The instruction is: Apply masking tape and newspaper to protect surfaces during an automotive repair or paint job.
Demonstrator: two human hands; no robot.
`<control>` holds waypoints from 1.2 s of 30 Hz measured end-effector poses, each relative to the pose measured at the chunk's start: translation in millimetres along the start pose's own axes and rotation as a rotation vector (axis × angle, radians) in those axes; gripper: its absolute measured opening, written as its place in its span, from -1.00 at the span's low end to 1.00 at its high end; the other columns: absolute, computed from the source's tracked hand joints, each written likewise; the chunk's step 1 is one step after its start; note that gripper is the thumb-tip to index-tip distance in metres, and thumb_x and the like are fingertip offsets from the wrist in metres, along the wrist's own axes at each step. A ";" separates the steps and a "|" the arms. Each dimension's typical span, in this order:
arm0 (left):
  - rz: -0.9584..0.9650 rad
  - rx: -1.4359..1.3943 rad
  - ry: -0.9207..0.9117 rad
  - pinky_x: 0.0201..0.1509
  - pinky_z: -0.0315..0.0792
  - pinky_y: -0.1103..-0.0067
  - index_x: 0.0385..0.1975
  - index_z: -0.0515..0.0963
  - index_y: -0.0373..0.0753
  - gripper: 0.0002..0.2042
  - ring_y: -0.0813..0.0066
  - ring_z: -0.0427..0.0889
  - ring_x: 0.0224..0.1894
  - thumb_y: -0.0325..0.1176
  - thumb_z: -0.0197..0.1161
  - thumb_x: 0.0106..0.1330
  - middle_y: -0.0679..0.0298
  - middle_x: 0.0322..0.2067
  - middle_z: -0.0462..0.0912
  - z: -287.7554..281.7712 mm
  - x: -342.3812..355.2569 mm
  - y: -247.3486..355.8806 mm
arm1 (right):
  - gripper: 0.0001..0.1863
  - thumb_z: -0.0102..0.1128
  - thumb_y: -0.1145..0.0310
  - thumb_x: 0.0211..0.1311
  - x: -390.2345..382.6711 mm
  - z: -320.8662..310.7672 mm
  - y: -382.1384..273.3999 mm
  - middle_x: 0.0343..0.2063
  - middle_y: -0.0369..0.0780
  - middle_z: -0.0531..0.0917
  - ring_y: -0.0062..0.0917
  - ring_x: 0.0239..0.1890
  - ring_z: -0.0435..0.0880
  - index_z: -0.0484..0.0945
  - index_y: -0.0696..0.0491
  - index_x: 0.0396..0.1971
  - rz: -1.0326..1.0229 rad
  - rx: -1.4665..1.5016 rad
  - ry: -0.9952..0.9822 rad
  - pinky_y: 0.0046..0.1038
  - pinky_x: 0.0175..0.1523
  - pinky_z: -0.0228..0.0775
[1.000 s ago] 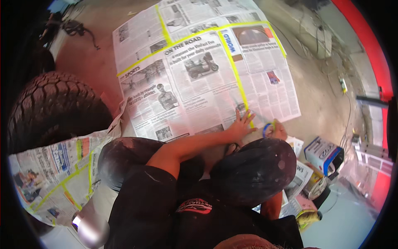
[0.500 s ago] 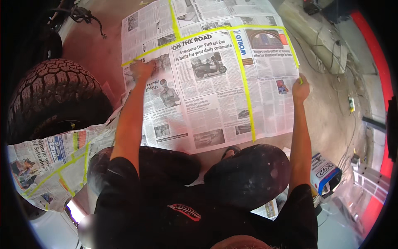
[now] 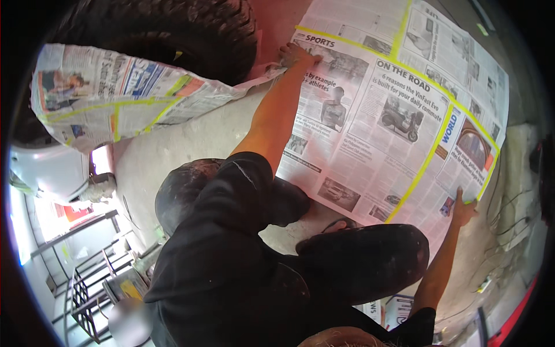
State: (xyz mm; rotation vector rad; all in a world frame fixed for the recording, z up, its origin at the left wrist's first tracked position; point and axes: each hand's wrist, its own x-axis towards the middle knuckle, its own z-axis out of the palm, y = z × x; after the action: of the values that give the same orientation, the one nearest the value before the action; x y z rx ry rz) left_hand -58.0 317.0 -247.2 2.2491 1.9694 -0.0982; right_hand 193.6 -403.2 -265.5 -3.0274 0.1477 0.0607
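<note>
Newspaper pages joined by yellow tape make one large sheet (image 3: 358,139), spread in front of my knees. My left hand (image 3: 298,56) rests at its left edge, near the end of a yellow tape strip (image 3: 347,40), fingers apart and the thumb toward the page. At the opposite edge, my right hand (image 3: 464,211) grips the sheet's border, one finger stretched over the paper and the others curled. A bit of yellow shows by that thumb. The fingertips under the paper are hidden.
A big knobbly tyre (image 3: 214,29) lies at the upper left. Another taped newspaper covering (image 3: 110,98) drapes below it, reaching toward my left hand. Cables (image 3: 511,222) run along the floor at the right. A dark metal frame (image 3: 87,295) stands at the lower left.
My view has turned left, so the sheet appears tilted and farther right. My left hand has moved to the sheet's left edge; my right hand stays at the right edge.
</note>
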 end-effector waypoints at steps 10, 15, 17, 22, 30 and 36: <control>0.005 -0.082 -0.182 0.32 0.48 0.27 0.25 0.44 -0.41 -0.10 0.06 0.60 0.25 0.07 0.60 -0.02 -0.07 0.25 0.54 -11.6 -12.7 -60.7 | 0.21 0.36 -0.52 -0.10 -4.7 3.0 0.7 0.18 0.18 0.32 0.12 0.12 0.57 0.28 -0.03 0.47 0.000 -0.031 0.010 0.03 0.14 0.48; 0.017 -0.090 -0.068 0.20 0.57 0.30 -0.06 0.68 -0.34 -0.47 0.08 0.73 0.06 -0.11 0.57 0.04 -0.05 -0.04 0.73 10.5 -3.2 -75.1 | 0.21 0.34 -0.54 -0.09 -7.6 0.0 -1.6 0.22 0.16 0.28 0.11 0.16 0.56 0.26 -0.08 0.48 0.052 -0.038 -0.012 0.06 0.13 0.48; 0.031 -0.063 -0.066 0.21 0.56 0.36 -0.10 0.72 -0.29 -0.56 0.06 0.72 0.08 -0.11 0.50 0.12 -0.01 -0.02 0.73 15.3 -3.6 -75.0 | 0.19 0.34 -0.54 -0.10 -9.3 -0.8 -3.6 0.24 0.15 0.25 0.11 0.18 0.54 0.27 -0.10 0.48 0.065 -0.008 0.005 0.08 0.14 0.48; -0.085 -0.037 -0.007 0.51 0.18 0.00 0.42 0.23 -0.40 -0.04 -0.11 0.09 0.55 0.15 0.44 0.15 -0.08 0.45 0.25 12.2 -27.9 -64.1 | 0.21 0.35 -0.55 -0.11 -9.9 1.3 -3.4 0.28 0.22 0.22 0.15 0.22 0.51 0.27 -0.08 0.47 0.062 -0.013 -0.003 0.07 0.21 0.45; -0.051 -0.052 -0.080 0.46 0.20 -0.06 0.30 0.34 -0.44 0.14 -0.16 0.25 0.44 0.34 0.60 -0.17 -0.17 0.30 0.41 -8.0 -17.5 -72.9 | 0.21 0.34 -0.56 -0.10 -12.7 3.7 -0.9 0.22 0.17 0.28 0.14 0.19 0.53 0.31 -0.03 0.45 0.023 0.021 0.019 0.04 0.20 0.46; -0.108 -0.255 -0.133 0.37 0.37 0.02 0.25 0.37 -0.42 0.04 -0.07 0.25 0.46 0.24 0.63 -0.12 -0.18 0.29 0.41 -2.4 -10.3 -81.0 | 0.17 0.37 -0.50 -0.06 -18.7 -5.1 -9.9 0.15 0.07 0.31 0.04 0.11 0.60 0.28 -0.04 0.47 0.037 0.024 0.004 0.03 0.14 0.49</control>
State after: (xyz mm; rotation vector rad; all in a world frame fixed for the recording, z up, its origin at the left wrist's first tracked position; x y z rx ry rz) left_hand -139.6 317.5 -248.9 1.9281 1.9127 -0.0079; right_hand 176.2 -392.2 -258.5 -3.0007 0.2036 0.0554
